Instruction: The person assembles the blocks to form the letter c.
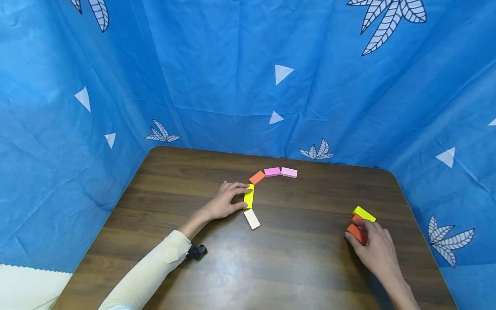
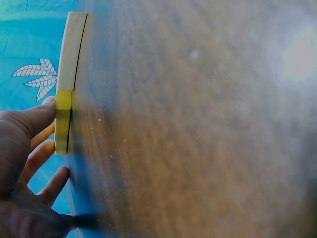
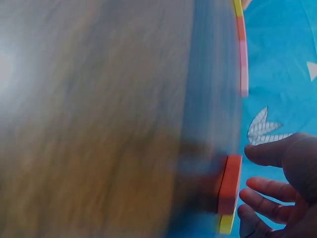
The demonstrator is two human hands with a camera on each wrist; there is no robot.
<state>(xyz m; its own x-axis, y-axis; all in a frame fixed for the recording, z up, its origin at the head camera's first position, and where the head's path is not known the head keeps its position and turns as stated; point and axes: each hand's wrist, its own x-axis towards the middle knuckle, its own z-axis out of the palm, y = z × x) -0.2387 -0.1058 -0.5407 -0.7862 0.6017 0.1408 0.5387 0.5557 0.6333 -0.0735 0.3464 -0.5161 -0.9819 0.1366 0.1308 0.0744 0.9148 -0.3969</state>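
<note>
In the head view my left hand (image 1: pixel 224 202) pinches a yellow block (image 1: pixel 249 197) lying flat, thumb at its near end and fingertips at its far end. A cream block (image 1: pixel 252 219) lies just nearer, touching or almost touching it. Beyond it an orange block (image 1: pixel 257 178), a pink block (image 1: pixel 272 172) and a light pink block (image 1: pixel 289 172) continue the curve. My right hand (image 1: pixel 373 245) is over orange blocks (image 1: pixel 354 233), thumb and fingers spread around them. The right wrist view shows fingertips beside the orange block (image 3: pixel 230 186) with slight gaps.
Another yellow block (image 1: pixel 364 213) lies beyond the orange blocks at the right. All the blocks are on a brown wooden table (image 1: pixel 294 258). Blue patterned cloth (image 1: pixel 217 86) hangs behind the table and along both sides.
</note>
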